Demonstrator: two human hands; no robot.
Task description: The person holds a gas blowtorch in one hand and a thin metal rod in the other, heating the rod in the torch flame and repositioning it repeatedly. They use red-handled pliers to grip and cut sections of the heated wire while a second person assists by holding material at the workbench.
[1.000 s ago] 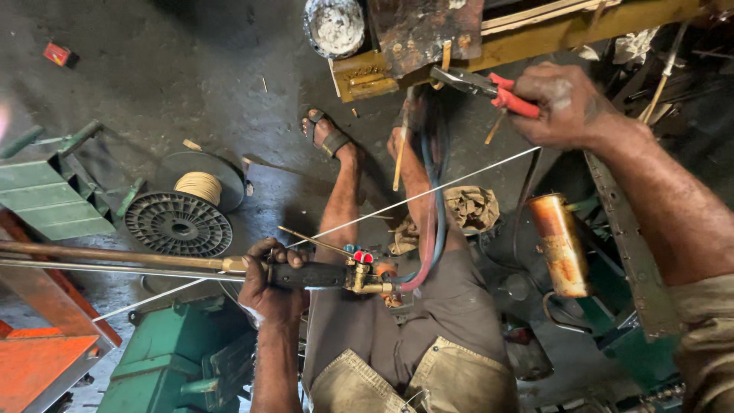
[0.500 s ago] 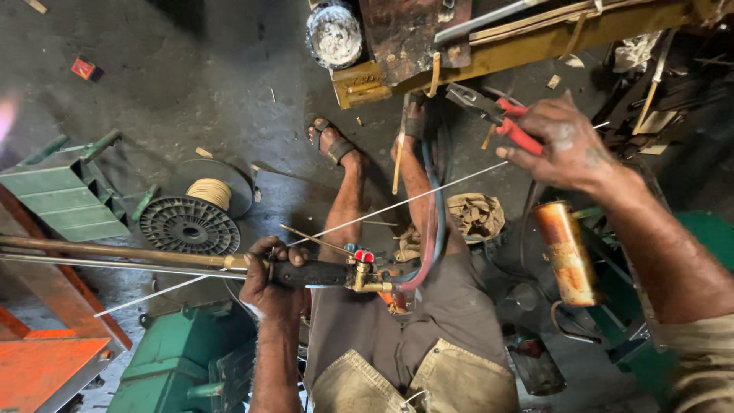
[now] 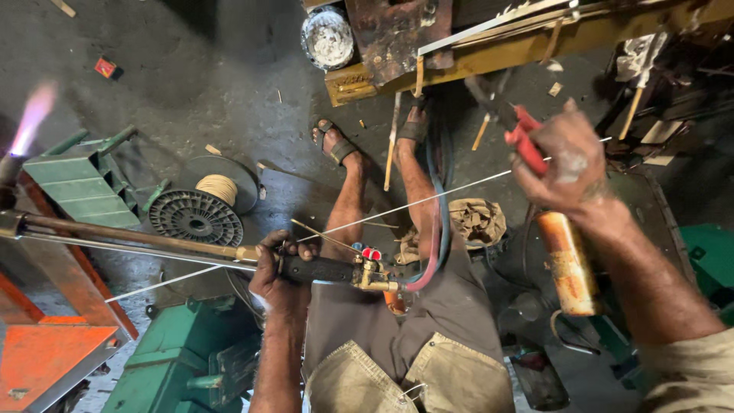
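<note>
Gripping the torch (image 3: 229, 248) by its black handle, left hand (image 3: 279, 268) is fully closed round it; long tube runs left to a lit flame (image 3: 30, 115). Right hand (image 3: 562, 164) is closed on red-handled pliers (image 3: 508, 126) w/ a thin filler rod (image 3: 397, 206) crossing toward the torch. Wire spool (image 3: 196, 214) lies on floor near left foot (image 3: 336, 145). Orange cylinder (image 3: 567, 264) sits just below right wrist.

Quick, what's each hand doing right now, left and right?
Left hand: closed around the gas torch handle.
Right hand: closed on red-handled pliers and a thin filler rod.
</note>
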